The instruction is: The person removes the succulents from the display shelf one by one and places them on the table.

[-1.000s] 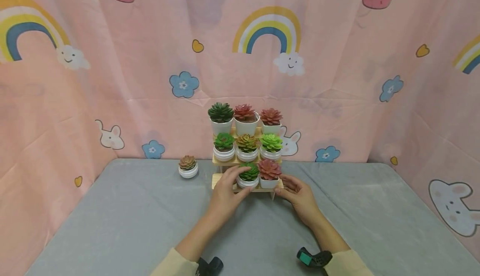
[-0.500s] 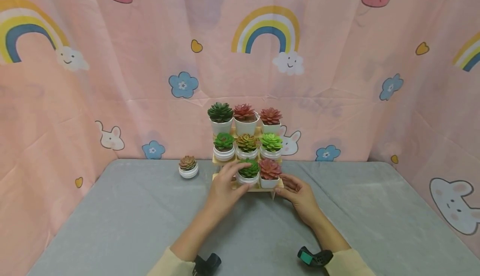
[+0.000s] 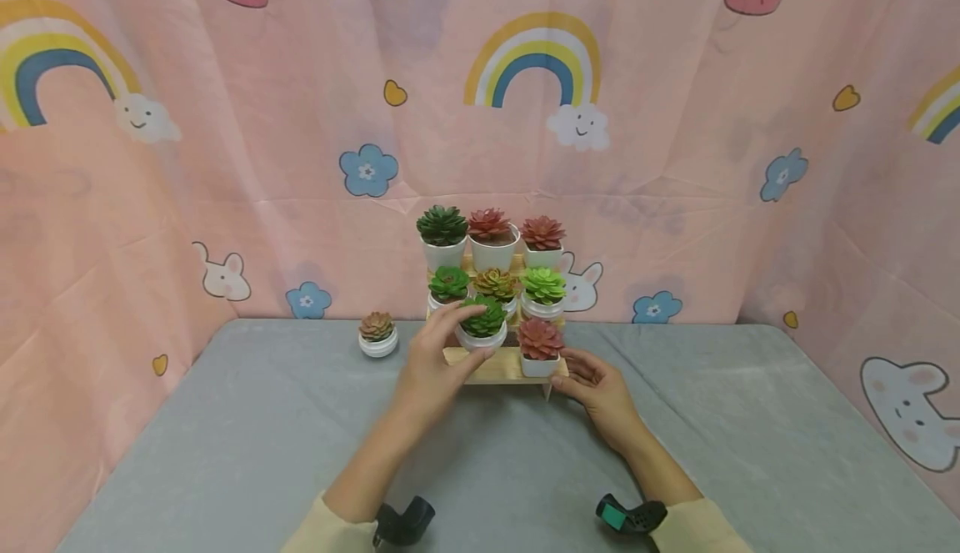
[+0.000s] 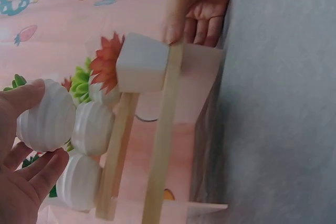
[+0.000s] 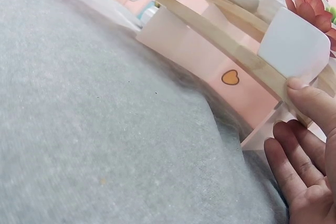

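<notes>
The left grip (image 3: pixel 430 363) is narrowed round the green plant (image 3: pixel 483 319), thumb at the front of its white pot (image 4: pixel 50 116) and fingers behind and over the leaves. The green plant is in that grip, roughly upright, above the lowest shelf (image 3: pixel 491 363) of the rack and apart from it. Whether its pot touches the plants behind, I cannot tell. The right grip (image 3: pixel 600 394) is narrow too: it holds the right end of the lowest shelf, thumb on the front edge, the other fingers bent below and behind. Just beside that thumb, on the same shelf, stands the red plant (image 3: pixel 540 344) in a square white pot. Beyond the left grip, on the next shelf up, are 3 plants, the middle row (image 3: pixel 497 284); higher and farther off, 3 more make the top row (image 3: pixel 491 240). Outward to the left of the left grip, near it, the brown plant (image 3: pixel 377 334) sits on the grey surface (image 3: pixel 300 436). Past both grips hangs a pink cloth (image 3: pixel 292 144) with rainbows and blue flowers.
</notes>
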`<state>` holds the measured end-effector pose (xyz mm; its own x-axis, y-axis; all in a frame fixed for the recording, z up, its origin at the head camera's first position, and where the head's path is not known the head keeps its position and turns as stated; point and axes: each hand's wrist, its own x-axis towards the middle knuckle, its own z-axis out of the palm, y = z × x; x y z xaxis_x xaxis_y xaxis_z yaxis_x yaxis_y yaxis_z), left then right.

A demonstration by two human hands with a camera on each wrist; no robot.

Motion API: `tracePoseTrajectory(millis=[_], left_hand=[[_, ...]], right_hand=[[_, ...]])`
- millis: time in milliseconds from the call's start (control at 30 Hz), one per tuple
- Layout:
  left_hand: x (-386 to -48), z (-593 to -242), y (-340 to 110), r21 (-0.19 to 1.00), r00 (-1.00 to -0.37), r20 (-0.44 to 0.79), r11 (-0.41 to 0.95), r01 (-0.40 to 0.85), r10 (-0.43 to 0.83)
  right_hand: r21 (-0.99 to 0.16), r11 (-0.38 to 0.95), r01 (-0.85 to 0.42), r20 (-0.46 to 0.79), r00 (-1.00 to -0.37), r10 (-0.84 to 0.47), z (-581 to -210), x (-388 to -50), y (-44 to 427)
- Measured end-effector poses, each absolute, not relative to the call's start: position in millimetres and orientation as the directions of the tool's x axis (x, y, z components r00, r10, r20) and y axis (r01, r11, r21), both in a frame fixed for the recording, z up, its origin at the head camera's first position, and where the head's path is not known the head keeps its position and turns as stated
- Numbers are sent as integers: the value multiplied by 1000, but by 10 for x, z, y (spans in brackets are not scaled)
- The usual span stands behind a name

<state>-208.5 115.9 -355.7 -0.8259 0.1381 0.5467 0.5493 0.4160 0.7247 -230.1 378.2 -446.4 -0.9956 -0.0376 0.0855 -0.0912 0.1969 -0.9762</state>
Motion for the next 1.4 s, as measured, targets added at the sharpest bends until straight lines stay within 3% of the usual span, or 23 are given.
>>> tracePoseTrajectory(millis=[467, 867, 1400], left_hand=[[-2114, -3348, 844, 729, -795, 606, 392, 562, 12], [-2174, -3256, 529, 707, -765, 638, 461, 537, -86], [-2332, -3392, 124, 708, -775, 602, 578, 407, -192]], right_hand=[[-974, 210, -83, 77, -996, -36, -4461, -2305, 3780], [-973, 207, -103, 96, -995, -41, -4476, -2311, 3782], [-969, 230, -90, 85, -996, -33, -4469, -2310, 3788]])
